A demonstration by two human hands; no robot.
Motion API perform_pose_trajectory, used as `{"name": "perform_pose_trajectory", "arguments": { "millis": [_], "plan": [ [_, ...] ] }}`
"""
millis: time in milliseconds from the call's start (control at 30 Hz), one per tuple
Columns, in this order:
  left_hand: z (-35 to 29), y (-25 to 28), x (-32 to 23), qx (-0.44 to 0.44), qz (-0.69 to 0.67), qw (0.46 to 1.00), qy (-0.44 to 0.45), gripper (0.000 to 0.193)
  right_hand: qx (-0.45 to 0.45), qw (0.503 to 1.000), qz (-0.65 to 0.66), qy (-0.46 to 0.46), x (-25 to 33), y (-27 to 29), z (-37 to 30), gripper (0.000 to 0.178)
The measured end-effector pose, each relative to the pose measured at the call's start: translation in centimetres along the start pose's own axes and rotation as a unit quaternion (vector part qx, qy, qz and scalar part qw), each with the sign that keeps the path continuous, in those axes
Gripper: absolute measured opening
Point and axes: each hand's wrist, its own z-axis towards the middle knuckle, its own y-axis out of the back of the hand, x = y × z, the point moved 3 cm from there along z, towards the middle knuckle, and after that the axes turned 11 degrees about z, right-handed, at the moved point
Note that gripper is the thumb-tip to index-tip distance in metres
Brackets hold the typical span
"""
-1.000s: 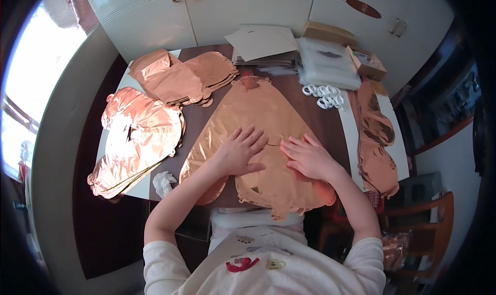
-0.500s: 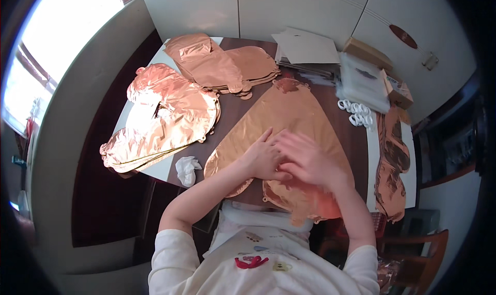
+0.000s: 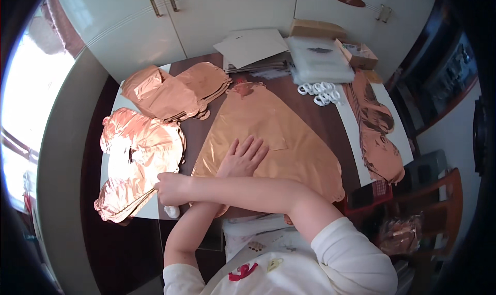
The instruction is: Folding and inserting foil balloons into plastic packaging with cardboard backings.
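Sitting beyond foil (image 3: pixel 297 153): box (image 3: pixel 362 60) (contents unclear)

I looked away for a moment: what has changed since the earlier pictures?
The right hand has left the middle foil and crossed leftward over the left forearm to the edge of the shiny pile; whether it grips is unclear. The left hand stays on the middle foil; the white rings stay put.

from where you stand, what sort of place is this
Probably a room in a home, used as a small workspace: pale cabinets stand behind the table, a wooden chair sits beside it, and copper-coloured foil pieces lie piled on top.
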Motion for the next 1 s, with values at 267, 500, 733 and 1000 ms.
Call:
{"name": "perform_pose_trajectory", "arguments": {
  "millis": [267, 500, 733, 1000],
  "plan": [
    [0.4, 0.9, 0.0, 0.005, -0.032, 0.999, 0.001, 0.082, -0.050, 0.997, -0.021, -0.046, 0.0, 1.4, -1.1, 0.008],
    [0.8, 0.8, 0.0, -0.007, -0.039, 0.999, -0.003, 0.077, -0.300, 0.914, 0.114, -0.246, 3.7, 5.5, -16.2, 0.028],
    [0.1, 0.9, 0.5, -0.047, -0.049, 0.998, 0.006, 0.089, -0.040, 0.889, 0.086, -0.447, 6.8, 5.9, -30.2, 0.055],
    [0.2, 0.7, 0.3, -0.024, -0.049, 0.998, 0.010, 0.093, -0.092, 0.784, 0.079, -0.609, 13.8, 7.8, -36.3, 0.048]
  ]
}}
